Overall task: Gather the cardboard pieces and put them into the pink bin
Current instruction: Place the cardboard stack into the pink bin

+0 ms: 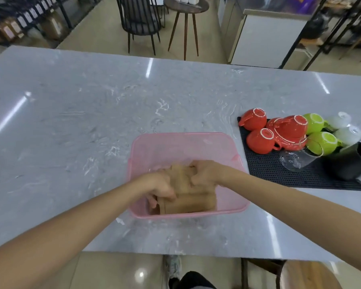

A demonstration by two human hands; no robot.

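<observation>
Now I see my left hand (162, 187) and right hand (204, 174) gripping brown cardboard pieces (193, 200) inside the translucent pink plastic bin (186, 140); pushing down unevenly could tip it.

Grey marble table (75, 113), bearing a pink bin (186, 140) near the front edge and a black mat (265, 165) just right of it.

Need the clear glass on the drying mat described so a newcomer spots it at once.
Start at the black mat on the marble counter's right side. At its near edge, right of the pink bin, lies the glass, tipped over. It alone is transparent; neighbours are coloured cups and a black pitcher.
</observation>
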